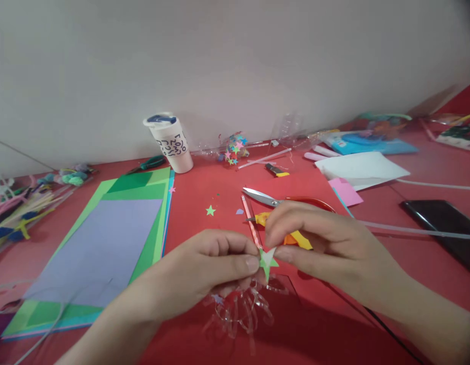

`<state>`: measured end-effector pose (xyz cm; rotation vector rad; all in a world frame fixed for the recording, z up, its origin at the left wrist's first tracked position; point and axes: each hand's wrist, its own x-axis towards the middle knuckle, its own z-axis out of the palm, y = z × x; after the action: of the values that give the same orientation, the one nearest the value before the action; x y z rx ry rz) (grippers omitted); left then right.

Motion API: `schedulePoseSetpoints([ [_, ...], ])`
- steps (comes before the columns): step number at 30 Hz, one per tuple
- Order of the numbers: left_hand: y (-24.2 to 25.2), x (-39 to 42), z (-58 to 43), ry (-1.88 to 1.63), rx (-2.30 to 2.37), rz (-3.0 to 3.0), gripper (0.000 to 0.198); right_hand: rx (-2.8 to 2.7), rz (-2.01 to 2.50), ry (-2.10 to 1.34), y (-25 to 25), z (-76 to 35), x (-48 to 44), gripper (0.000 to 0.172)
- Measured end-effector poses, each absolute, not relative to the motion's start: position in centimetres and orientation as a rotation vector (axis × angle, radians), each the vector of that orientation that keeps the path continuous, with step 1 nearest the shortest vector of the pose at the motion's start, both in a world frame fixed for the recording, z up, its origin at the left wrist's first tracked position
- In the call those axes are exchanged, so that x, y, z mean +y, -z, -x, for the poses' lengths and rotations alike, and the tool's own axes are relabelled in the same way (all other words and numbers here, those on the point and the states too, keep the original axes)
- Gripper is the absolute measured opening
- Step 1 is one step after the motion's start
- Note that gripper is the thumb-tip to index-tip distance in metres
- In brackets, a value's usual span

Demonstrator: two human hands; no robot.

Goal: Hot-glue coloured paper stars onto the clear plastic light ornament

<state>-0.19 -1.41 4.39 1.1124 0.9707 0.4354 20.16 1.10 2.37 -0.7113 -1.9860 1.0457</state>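
Observation:
A small green paper star (266, 263) with a whitish piece on its upper part is pinched by my left hand (220, 261), thumb in front. My right hand (318, 238) has its thumb and a finger at the star's upper right, closed on the whitish piece (271, 254). Below my left hand hangs a tangle of clear plastic strands (240, 309) with a small purple star (217, 299). Just behind my right hand lie open scissors (263, 196), a yellow-orange tool (262, 218) and a pink patterned stick (250, 220) on the red table (197, 187).
Coloured paper sheets (102, 238) lie at the left, near pipe cleaners (22, 223). A white cup (172, 144) stands at the back. White paper (364, 170), a pink square (346, 191) and a black phone (436, 218) are at the right. A loose green star (210, 210) lies mid-table.

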Motion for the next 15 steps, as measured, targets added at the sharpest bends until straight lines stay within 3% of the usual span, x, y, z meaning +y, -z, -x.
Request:
schedulePoseSetpoints([
  [5,-4.5,-1.1,0.5,-0.481,1.085,-1.170,0.014,-1.869,0.843,-1.222,-2.7,-19.9,1.2,0.013],
  [10,-5.0,-2.1,1.3,-0.677,1.507,-1.640,0.006,-1.886,1.034,-1.384,-2.0,-19.6,1.5,0.013],
  [15,-3.3,-5.6,1.5,-0.718,1.619,-2.115,0.017,-1.922,1.075,-1.512,-1.3,-18.7,1.6,0.015],
])
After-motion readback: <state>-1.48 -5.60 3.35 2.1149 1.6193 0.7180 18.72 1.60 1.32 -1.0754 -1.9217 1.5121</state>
